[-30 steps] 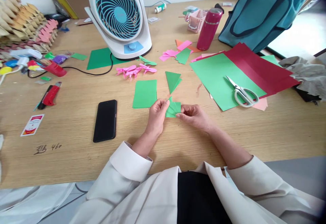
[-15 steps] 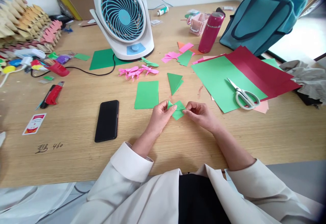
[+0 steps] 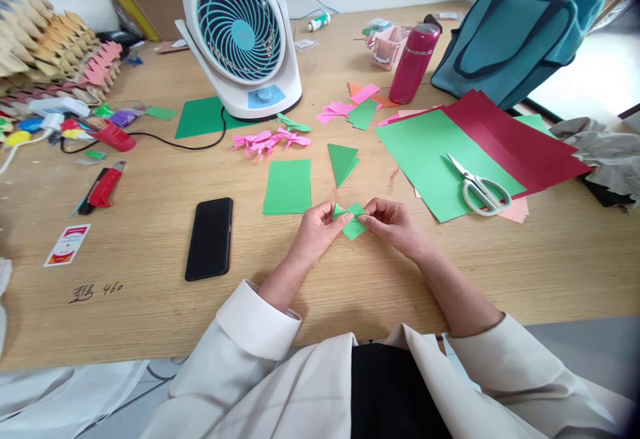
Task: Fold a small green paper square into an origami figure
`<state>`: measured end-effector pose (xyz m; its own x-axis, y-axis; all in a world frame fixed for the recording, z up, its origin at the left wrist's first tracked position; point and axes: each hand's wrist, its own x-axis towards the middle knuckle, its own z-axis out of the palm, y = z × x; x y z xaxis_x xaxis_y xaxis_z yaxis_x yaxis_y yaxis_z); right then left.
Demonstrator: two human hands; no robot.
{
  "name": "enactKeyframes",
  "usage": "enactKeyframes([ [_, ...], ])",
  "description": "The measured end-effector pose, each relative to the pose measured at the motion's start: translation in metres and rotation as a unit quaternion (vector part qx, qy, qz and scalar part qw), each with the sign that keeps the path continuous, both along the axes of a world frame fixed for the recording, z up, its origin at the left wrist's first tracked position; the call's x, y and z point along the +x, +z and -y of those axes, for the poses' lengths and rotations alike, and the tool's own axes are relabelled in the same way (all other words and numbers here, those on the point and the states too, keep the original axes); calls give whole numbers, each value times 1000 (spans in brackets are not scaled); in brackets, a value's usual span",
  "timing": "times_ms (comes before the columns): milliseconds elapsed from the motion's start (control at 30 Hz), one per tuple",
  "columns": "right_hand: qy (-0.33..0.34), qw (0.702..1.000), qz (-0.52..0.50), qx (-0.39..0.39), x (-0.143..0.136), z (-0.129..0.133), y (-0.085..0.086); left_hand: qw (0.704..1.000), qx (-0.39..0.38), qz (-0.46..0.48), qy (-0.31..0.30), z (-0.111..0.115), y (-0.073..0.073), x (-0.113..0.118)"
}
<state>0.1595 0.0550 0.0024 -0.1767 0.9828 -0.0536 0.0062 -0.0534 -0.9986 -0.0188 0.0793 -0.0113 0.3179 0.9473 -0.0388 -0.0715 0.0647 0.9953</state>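
Between my two hands is a small folded piece of green paper [image 3: 354,228], roughly diamond-shaped with a crease across it. My left hand [image 3: 323,229] pinches its left side, thumb on top. At its right corner my right hand [image 3: 391,226] grips the edge between thumb and fingertips. Just behind my hands lie a stack of green paper rectangles [image 3: 287,186] and a folded green triangle [image 3: 343,163]. Several pink folded paper figures [image 3: 267,140] sit farther back, beside a green folded figure [image 3: 294,123].
A black phone [image 3: 209,239] lies to the left. On the right, scissors [image 3: 484,196] rest on a large green sheet [image 3: 425,152] over red sheets [image 3: 520,139]. Behind stand a fan [image 3: 243,36], a red bottle [image 3: 414,64] and a teal bag [image 3: 515,42]. A red-handled cutter [image 3: 105,186] lies left.
My left hand has moved slightly right, closer to my right hand. The green paper has shifted a little right and toward me, still held by both hands.
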Motion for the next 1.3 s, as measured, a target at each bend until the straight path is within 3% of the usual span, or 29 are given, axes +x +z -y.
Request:
enactKeyframes([
  [133, -8, 1000, 0, 6, 1, 0, 1, 1000, -15, 5, 8, 0, 3, 0],
  [333, -36, 999, 5, 14, 4, -2, -1, 995, -60, 34, 69, -3, 8, -3],
  [500, -49, 998, 9, 25, 1, -1, -2, 997, -64, 15, 31, -1, 6, -1],
  [667, -29, 999, -5, 39, 1, 3, -1, 997, -33, 46, 46, -3, 6, 0],
  [833, -9, 996, -89, -17, 8, 2, -7, 998, -17, 59, 4, -3, 8, -3],
  [967, 18, 997, -70, -27, 7, 3, -7, 998, 31, 44, -43, -2, 11, -4],
  [1100, 72, 994, -79, -36, 2, 5, -3, 996, 57, 56, -51, 0, 15, -4],
  [1300, 73, 988, -116, -75, -1, 4, -2, 993, 90, 39, -67, 2, 20, -5],
])
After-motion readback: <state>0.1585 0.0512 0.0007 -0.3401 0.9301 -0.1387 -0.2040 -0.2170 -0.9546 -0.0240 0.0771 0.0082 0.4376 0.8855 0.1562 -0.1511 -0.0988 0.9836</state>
